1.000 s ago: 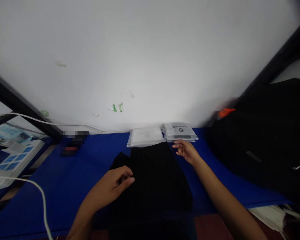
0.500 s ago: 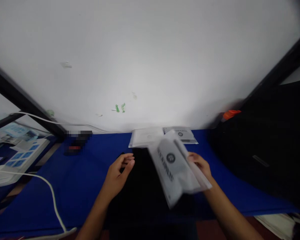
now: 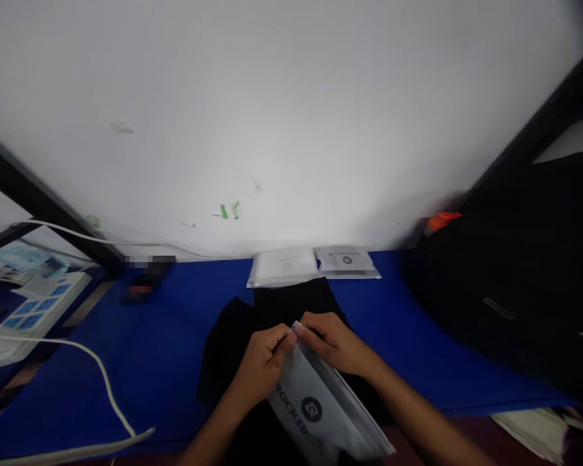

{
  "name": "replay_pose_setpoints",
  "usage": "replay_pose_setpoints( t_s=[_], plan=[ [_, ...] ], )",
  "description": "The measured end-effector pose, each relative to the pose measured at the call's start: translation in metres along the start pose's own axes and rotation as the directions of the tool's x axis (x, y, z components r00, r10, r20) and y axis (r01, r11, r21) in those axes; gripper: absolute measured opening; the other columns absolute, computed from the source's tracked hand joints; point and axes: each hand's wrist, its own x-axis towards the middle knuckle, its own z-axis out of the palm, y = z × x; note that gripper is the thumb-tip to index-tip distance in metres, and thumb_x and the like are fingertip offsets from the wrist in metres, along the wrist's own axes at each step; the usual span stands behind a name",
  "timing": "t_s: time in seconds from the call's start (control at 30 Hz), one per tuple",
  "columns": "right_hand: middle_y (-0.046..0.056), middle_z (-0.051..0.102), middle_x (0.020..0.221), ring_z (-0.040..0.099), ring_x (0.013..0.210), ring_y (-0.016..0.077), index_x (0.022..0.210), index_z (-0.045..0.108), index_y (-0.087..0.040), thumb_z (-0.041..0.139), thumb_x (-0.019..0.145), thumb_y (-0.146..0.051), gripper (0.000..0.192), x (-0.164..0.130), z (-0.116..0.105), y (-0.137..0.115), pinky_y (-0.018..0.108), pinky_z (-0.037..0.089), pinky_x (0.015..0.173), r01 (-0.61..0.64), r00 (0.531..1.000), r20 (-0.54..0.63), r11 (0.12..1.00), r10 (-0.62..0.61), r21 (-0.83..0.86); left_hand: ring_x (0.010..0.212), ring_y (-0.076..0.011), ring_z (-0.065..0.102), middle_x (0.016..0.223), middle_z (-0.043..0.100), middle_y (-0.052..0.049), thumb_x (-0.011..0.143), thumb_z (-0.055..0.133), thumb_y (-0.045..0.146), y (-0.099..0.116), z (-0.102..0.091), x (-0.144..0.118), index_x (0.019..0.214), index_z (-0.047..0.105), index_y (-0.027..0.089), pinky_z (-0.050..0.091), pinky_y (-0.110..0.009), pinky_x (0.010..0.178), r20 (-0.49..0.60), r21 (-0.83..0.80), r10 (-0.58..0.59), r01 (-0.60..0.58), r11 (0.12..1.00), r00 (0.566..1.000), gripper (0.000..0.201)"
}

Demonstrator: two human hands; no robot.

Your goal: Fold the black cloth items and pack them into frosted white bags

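Frosted plastic bag (image 3: 320, 404) — a flat, printed pouch with a dark round logo and lettering — sits at 6 o'clock in the view, held over a folded black garment (image 3: 291, 310) on the blue table cover (image 3: 140, 349). Both hands meet at its top edge: the left hand (image 3: 262, 362) pinches one side of the mouth between thumb and fingers, and the right hand (image 3: 337, 343) closes on the other side, fingers curled over the rim. Whether the mouth is already parted I cannot tell; the fingers hide it.

It looks light and limp, a thin slick film that will sag and slide if gripped mid-panel, so the stiffer sealed strip along the opening is probably the best place to take hold.

At 12 o'clock, against the white wall (image 3: 291, 116), lie two more flat packets (image 3: 315, 264), pale and glossy, side by side. A white cable (image 3: 102, 375) curves across the cover at 8 o'clock, and a heap of soft black fabric (image 3: 515, 272) fills the 3 o'clock side — matte, shapeless.
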Motion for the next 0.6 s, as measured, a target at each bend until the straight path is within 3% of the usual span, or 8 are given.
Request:
replay_pose_setpoints(
  t_s=[0.13,0.23,0.3,0.4,0.5,0.6],
  plan=[
    [-0.006,0.043,0.062,0.039,0.055,0.0069,0.066,0.045,-0.018,0.047,0.098,-0.034,0.036,-0.004,0.005,0.002,0.021,0.028,0.053,0.052,0.999,0.004,0.997,-0.053,0.06,0.055,-0.0116,0.048,0.06,0.054,0.002,0.096,0.042,0.038,0.001,-0.021,0.004,0.069,0.059,0.017,0.035,-0.021,0.054,-0.183,0.148,0.029,-0.002,0.989,0.983,0.038],
    [-0.006,0.042,0.059,0.038,0.052,0.0062,0.063,0.044,-0.018,0.048,0.098,-0.033,0.038,-0.021,0.007,0.006,0.02,0.027,0.051,0.059,0.998,0.015,0.994,-0.061,0.092,0.055,-0.0131,0.049,0.058,0.055,0.002,0.093,0.044,0.039,-0.009,-0.055,0.009,0.073,0.063,0.018,0.036,-0.022,0.053,-0.446,0.23,0.002,0.113,0.967,0.895,0.036],
    [-0.006,0.042,0.058,0.039,0.051,0.0062,0.063,0.043,-0.018,0.048,0.098,-0.033,0.038,-0.033,0.007,0.008,0.02,0.028,0.051,0.054,0.997,0.051,0.995,-0.058,0.078,0.055,-0.0137,0.049,0.058,0.054,0.003,0.091,0.047,0.042,-0.018,-0.074,0.011,0.072,0.063,0.018,0.036,-0.022,0.052,-0.537,0.249,-0.009,0.169,0.954,0.843,0.035],
    [-0.006,0.045,0.059,0.042,0.052,0.0072,0.066,0.047,-0.018,0.049,0.097,-0.033,0.035,-0.044,0.006,0.006,0.021,0.03,0.052,0.027,0.997,0.067,0.999,-0.03,0.047,0.055,-0.0137,0.048,0.057,0.052,0.003,0.09,0.047,0.045,-0.025,-0.084,0.011,0.071,0.062,0.018,0.037,-0.022,0.053,-0.487,0.25,-0.03,0.172,0.953,0.873,0.036],
    [-0.002,0.059,0.077,0.053,0.062,0.0102,0.093,0.06,-0.02,0.046,0.1,-0.034,0.021,-0.042,0.001,-0.004,0.023,0.04,0.06,-0.06,0.998,-0.001,0.996,0.06,0.066,0.055,-0.0132,0.047,0.057,0.049,0.003,0.091,0.046,0.046,-0.022,-0.075,0.011,0.066,0.058,0.018,0.036,-0.022,0.052,-0.384,0.21,-0.042,0.131,0.969,0.922,0.04],
    [0.003,0.064,0.099,0.059,0.074,0.0128,0.114,0.061,-0.024,0.044,0.101,-0.033,0.024,-0.034,-0.005,-0.015,0.026,0.047,0.068,-0.059,0.998,0.002,0.995,0.059,0.075,0.055,-0.0131,0.048,0.057,0.05,0.003,0.092,0.047,0.045,-0.011,-0.061,0.01,0.065,0.056,0.018,0.036,-0.022,0.053,-0.302,0.19,-0.023,0.084,0.978,0.953,0.039]
  ],
)
